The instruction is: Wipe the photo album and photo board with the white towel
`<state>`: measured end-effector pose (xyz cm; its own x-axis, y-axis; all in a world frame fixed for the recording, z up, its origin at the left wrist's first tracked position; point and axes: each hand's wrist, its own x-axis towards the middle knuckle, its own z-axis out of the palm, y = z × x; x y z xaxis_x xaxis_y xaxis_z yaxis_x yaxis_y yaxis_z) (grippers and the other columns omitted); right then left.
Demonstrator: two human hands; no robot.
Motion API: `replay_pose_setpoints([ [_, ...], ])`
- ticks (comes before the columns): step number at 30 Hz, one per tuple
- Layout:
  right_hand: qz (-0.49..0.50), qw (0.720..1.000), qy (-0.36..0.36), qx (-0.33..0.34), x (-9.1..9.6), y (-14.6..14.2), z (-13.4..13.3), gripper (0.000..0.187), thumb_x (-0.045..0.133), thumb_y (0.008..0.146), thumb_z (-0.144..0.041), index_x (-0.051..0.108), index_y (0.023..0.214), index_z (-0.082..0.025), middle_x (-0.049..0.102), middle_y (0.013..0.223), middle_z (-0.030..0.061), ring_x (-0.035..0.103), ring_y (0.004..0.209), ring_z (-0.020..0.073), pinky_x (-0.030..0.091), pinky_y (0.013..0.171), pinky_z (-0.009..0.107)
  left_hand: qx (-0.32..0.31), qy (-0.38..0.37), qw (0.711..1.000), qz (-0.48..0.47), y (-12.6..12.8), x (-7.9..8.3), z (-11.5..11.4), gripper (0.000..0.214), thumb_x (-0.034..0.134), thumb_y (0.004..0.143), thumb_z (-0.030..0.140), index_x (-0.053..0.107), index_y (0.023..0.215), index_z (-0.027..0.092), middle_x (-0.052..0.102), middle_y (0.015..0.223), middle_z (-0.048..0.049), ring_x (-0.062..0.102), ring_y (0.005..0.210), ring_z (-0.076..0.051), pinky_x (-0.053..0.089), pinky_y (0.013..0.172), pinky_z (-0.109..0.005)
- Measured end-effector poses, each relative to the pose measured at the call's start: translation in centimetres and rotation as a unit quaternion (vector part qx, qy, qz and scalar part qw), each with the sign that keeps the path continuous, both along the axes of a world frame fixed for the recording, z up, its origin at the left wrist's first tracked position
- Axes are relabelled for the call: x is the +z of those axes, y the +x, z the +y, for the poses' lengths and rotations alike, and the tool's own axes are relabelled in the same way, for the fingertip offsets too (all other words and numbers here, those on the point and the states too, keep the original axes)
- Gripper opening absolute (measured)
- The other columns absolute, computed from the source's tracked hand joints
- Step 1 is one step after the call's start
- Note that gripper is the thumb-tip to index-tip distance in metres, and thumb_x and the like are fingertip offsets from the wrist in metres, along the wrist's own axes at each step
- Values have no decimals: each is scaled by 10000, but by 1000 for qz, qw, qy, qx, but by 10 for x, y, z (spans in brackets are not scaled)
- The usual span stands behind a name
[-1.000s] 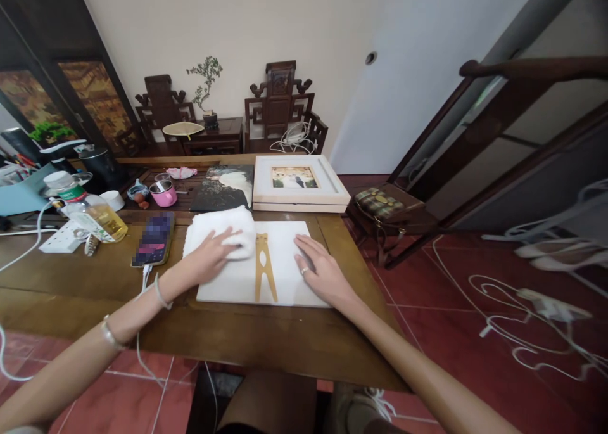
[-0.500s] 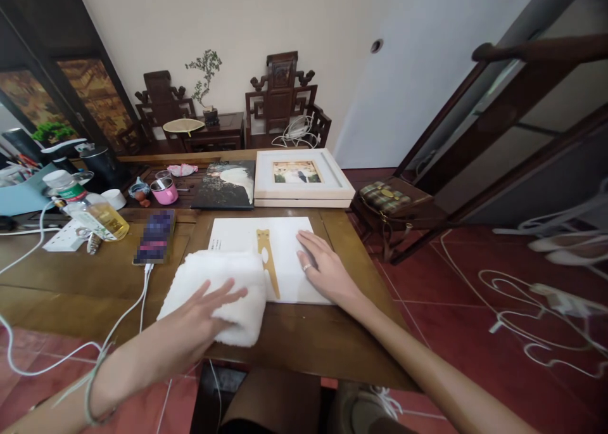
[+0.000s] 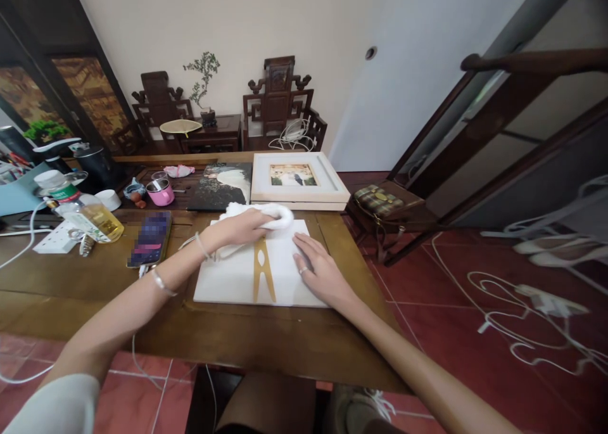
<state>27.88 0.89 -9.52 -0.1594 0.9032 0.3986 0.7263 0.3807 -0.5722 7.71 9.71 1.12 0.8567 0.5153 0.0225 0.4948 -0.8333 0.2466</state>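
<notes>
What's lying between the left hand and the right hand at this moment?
In the head view: the end of the white cloth, part of the tan shape, and a bare stretch of the flat white panel.

I see that the left hand (image 3: 244,227) has swept the white towel (image 3: 284,217) from the near left corner of the white board (image 3: 294,288), where it overhung the bench (image 3: 304,339) half a second ago, to the far edge. It now hides the head of the tan cat figure (image 3: 264,275), whose legs both show again. The towel seems more bunched, though blur leaves me unsure.
</notes>
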Motion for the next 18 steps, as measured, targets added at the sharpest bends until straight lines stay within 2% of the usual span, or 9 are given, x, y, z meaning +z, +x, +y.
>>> replay_pose_setpoints([
  [3, 4, 1000, 2, 0, 2, 0, -1, 440, 394, 904, -315, 553, 1281, -154, 541, 1349, 150, 438, 1303, 283, 338, 1104, 519, -40, 0, 999, 6, 39, -1, -1, 201, 434, 920, 121, 627, 974, 114, 656, 951, -86, 589, 868, -185, 441, 823, -284],
  [6, 7, 1000, 0, 4, 3, 0, -1, 432, 394, 904, -308, 544, 1292, -192, 557, 1333, 122, 449, 1292, 280, 348, 1096, 516, -37, 12, 999, 37, 50, -4, -6, 209, 434, 889, 66, 624, 958, 120, 657, 960, -86, 588, 896, -196, 439, 829, -289],
  [9, 8, 1000, -5, 6, 3, -1, 0, 444, 393, 905, -310, 536, 1299, -161, 538, 1356, 139, 440, 1304, 275, 342, 1105, 503, -12, 17, 998, 57, 24, -3, -9, 209, 443, 868, 43, 619, 952, 118, 655, 968, -86, 590, 892, -198, 441, 824, -287],
  [14, 6, 1000, -21, 8, 1, -3, 0, 474, 377, 908, -311, 526, 1299, -87, 507, 1386, 177, 410, 1333, 269, 321, 1126, 491, 36, 21, 998, 55, -49, 8, -14, 186, 447, 892, 75, 626, 928, 114, 652, 921, -56, 577, 818, -165, 439, 801, -259],
  [16, 9, 1000, -22, 4, 0, -4, 0, 472, 377, 909, -312, 523, 1302, -96, 504, 1389, 173, 407, 1336, 268, 318, 1126, 499, 46, 29, 997, 48, -60, 12, -17, 205, 428, 904, 72, 621, 969, 96, 649, 956, -65, 571, 841, -168, 435, 819, -266],
  [18, 11, 1000, -20, 1, 0, -4, 0, 465, 383, 907, -312, 525, 1302, -111, 505, 1388, 169, 409, 1334, 271, 317, 1124, 509, 40, 30, 998, 39, -51, 10, -20, 221, 414, 920, 84, 616, 1008, 95, 647, 990, -67, 577, 861, -171, 435, 834, -268],
])
